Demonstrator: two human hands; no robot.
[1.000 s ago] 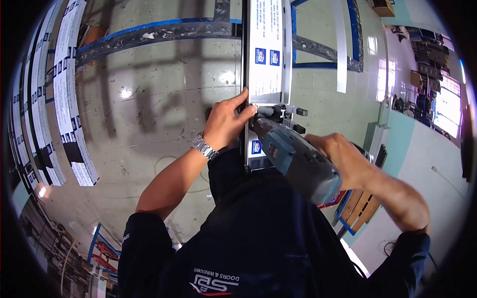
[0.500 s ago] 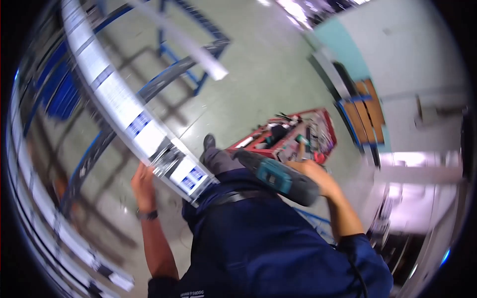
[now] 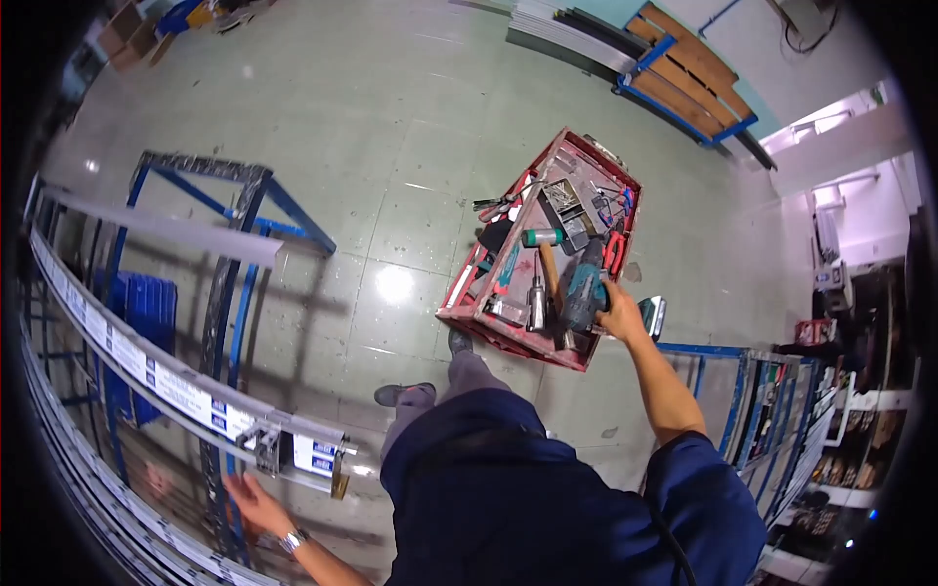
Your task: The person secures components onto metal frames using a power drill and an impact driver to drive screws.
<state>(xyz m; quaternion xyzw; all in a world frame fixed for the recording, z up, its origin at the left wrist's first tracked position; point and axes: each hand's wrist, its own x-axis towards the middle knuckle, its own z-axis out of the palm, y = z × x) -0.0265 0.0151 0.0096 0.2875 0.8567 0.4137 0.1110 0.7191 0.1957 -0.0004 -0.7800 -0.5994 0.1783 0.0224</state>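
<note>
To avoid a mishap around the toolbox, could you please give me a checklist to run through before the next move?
1. Power tool in hand: ok, the right hand grips it.
2. Power tool resting on the bottom of the red toolbox: cannot tell, its underside is hidden.
3. Free room around it: not ok, the hammer lies close beside it among other tools.
4. Left hand free: ok, open with nothing visible in it.
5. Long profile supported: ok, it lies across the stand.
</note>
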